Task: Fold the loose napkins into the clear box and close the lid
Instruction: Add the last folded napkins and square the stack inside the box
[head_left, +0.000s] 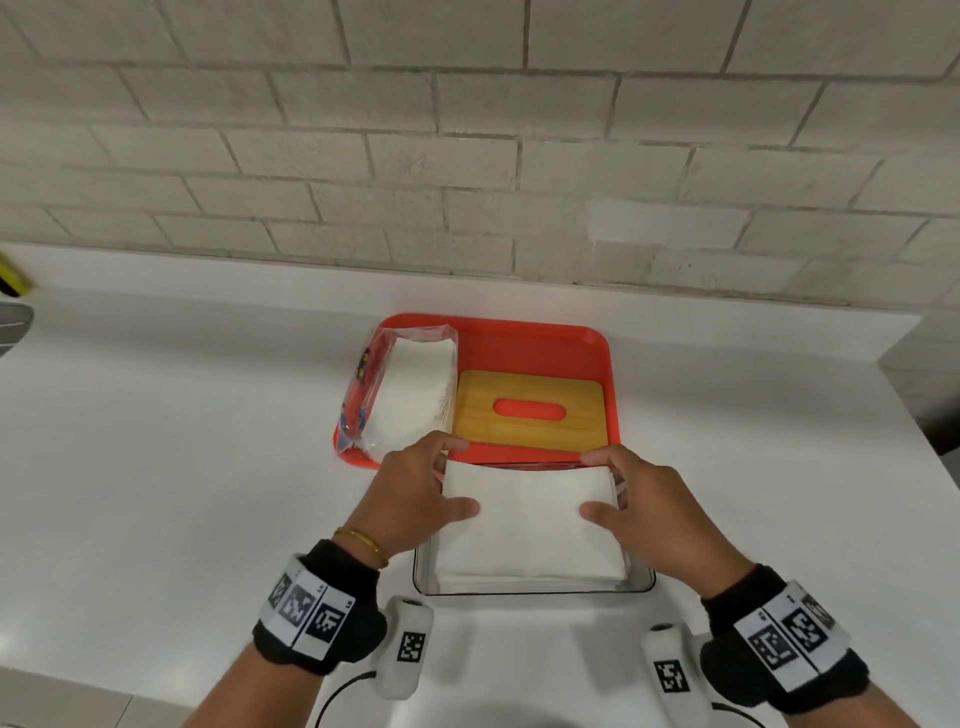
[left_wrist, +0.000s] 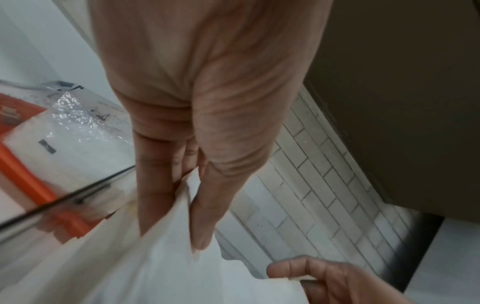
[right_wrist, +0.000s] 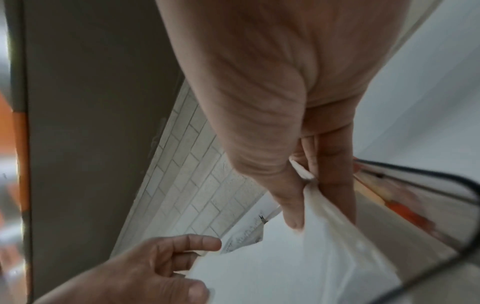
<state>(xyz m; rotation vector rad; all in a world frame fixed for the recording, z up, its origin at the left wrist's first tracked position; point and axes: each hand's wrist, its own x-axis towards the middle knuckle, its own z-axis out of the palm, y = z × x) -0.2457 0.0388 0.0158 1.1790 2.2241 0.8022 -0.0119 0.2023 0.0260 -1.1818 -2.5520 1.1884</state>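
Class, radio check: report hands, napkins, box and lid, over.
Left hand and right hand both pinch the napkins. Stack partly in clear box. Wooden lid off, on red tray. Nothing blocking.
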